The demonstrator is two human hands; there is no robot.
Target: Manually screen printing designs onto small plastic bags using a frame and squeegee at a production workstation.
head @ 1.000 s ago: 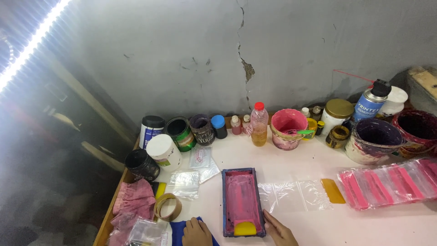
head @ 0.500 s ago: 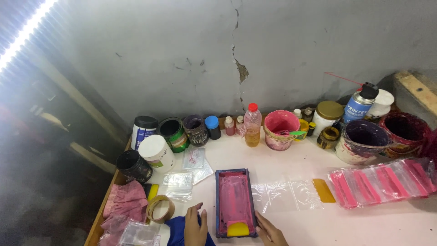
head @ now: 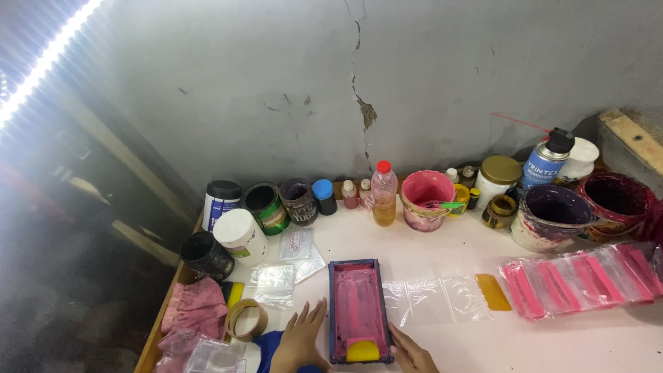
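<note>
The left hand point(head: 298, 340) lies flat and spread on the white table point(head: 428, 249), fingers open and holding nothing, its fingertips just beside the left rail of the small dark-framed printing screen point(head: 358, 309); the right hand point(head: 409, 352) rests at the frame's lower right corner, touching or nearly touching it, and only partly in view, so I cannot tell whether it grips. The screen lies flat near the table's front edge at about six o'clock, long side running away from the person, its mesh stained pink, with a yellow squeegee point(head: 362, 351) sitting inside at the near end. It looks light and rigid at the frame but delicate and probably wet across the mesh, so the side rails seem the sound places to hold it. At three o'clock from it lie clear plastic sleeves point(head: 429, 301), a small amber scraper point(head: 493, 291), then a row of pink-printed sleeves point(head: 581, 279). At nine o'clock sit a roll of tape point(head: 246, 319) and a pink rag point(head: 195, 308). At twelve o'clock, along the cracked grey wall point(head: 359, 103), stand a pink-stained pot point(head: 423, 199), a bottle of amber liquid point(head: 384, 193) and a spray can point(head: 545, 160).
</note>
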